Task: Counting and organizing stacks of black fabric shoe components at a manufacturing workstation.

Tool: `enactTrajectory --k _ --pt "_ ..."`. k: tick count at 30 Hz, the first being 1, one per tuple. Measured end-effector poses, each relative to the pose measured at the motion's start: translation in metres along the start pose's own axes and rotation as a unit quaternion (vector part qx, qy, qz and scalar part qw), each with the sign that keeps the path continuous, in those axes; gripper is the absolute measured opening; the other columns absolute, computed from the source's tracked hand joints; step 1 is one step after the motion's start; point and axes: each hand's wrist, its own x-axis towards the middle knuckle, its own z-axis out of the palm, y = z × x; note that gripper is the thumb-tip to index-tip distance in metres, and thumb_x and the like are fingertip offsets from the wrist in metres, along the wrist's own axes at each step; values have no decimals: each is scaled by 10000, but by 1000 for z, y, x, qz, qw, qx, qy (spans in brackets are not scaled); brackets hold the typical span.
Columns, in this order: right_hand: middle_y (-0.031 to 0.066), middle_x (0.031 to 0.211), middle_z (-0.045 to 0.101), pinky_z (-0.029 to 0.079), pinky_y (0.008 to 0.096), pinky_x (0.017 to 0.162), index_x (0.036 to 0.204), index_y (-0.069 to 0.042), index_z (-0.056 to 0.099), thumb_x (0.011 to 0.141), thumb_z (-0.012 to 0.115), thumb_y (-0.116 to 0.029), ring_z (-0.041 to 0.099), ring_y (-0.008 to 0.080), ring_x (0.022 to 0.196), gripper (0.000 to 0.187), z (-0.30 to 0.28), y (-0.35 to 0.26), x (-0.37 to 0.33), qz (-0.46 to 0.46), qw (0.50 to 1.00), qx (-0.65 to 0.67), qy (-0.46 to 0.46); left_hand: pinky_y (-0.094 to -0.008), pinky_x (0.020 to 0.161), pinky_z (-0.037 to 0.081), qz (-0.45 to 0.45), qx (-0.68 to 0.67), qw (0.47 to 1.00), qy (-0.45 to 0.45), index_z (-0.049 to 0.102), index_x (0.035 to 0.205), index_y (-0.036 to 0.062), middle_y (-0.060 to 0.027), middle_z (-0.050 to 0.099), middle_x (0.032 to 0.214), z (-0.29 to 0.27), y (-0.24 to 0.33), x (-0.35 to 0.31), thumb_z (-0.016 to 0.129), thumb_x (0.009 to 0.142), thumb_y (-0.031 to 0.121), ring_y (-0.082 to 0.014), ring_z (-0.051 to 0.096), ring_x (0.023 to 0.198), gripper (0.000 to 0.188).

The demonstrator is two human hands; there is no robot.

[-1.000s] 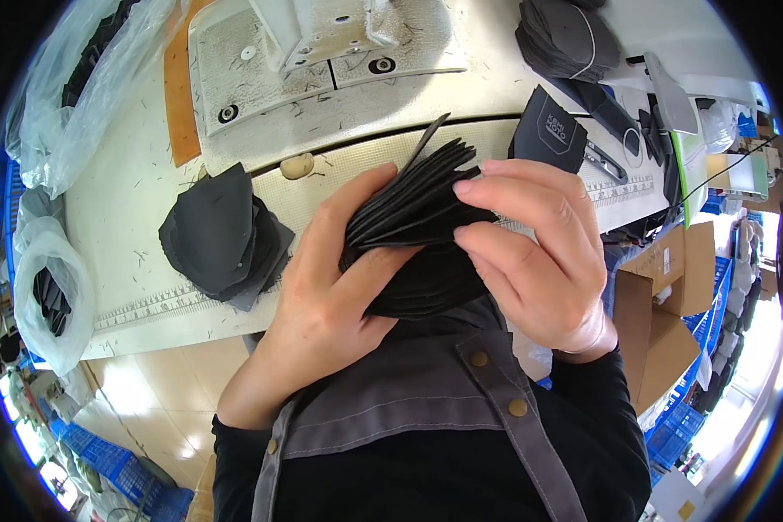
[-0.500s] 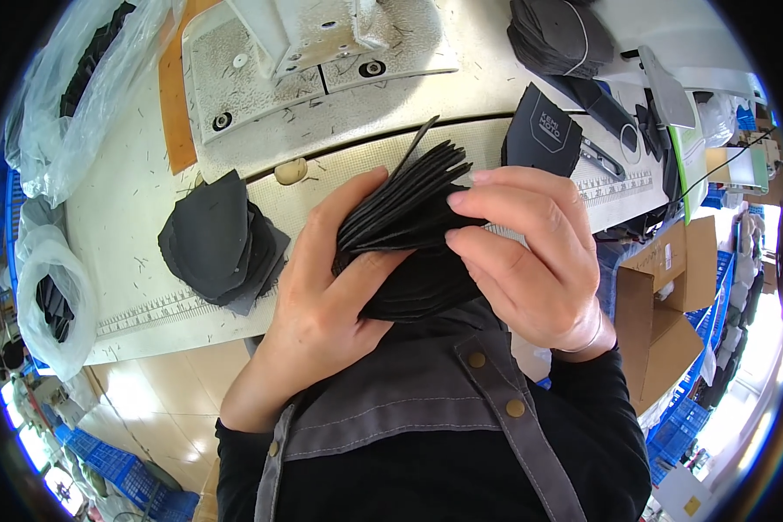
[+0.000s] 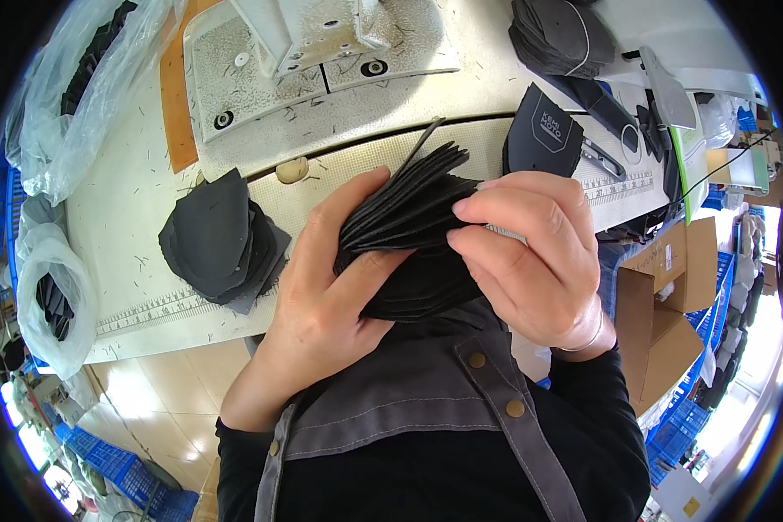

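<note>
Two fingertips (image 3: pixel 463 207) of the right hand (image 3: pixel 539 261) draw closer at the fanned black stack (image 3: pixel 409 204); pinching, I can't tell. The left hand (image 3: pixel 322 300) stays clamped on it, keeping the layers gathered.

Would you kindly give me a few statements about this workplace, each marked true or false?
1. The left hand grips a fanned stack of black pieces. True.
2. The right hand lies flat on the table. False: the right hand is raised, its fingers at the stack's edge.
3. A pile of dark pieces lies left of the left hand. True.
4. The cardboard box is closed. False: the cardboard box stands open.
5. The dark bundle at upper right has a pale band around it. True.
</note>
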Motion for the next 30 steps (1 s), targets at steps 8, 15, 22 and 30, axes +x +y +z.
enactTrajectory --k 8,15,22,30 --pt "79 915 623 489 333 666 850 -18 651 533 727 77 596 274 834 340 -2 -1 2 -4 1000 -3 -7 -415 918 477 -8 -7 1000 -1 682 958 -19 -252 471 1315 -1 1 0 695 513 -50 -396 547 1143 445" --pt "89 867 599 483 339 597 871 -15 638 525 712 110 602 254 735 375 4 5 -1 21 996 86 -11 -433 943 485 51 -8 998 28 645 1065 37 -260 372 1405 6 -8 0 712 500 -69 -407 530 1174 579" --pt "96 860 579 477 334 580 913 0 649 616 697 33 587 255 713 303 4 7 -1 4 997 79 -23 -444 942 491 13 -36 999 24 610 1152 81 -251 335 1439 3 -1 3 707 499 -88 -413 518 1186 682" --pt "68 870 592 458 330 596 977 -37 702 599 747 66 576 231 715 394 5 6 -3 62 994 82 42 -411 940 478 4 -2 1000 2 676 1099 59 -221 461 1357 0 -1 2 678 512 -80 -382 542 1168 604"
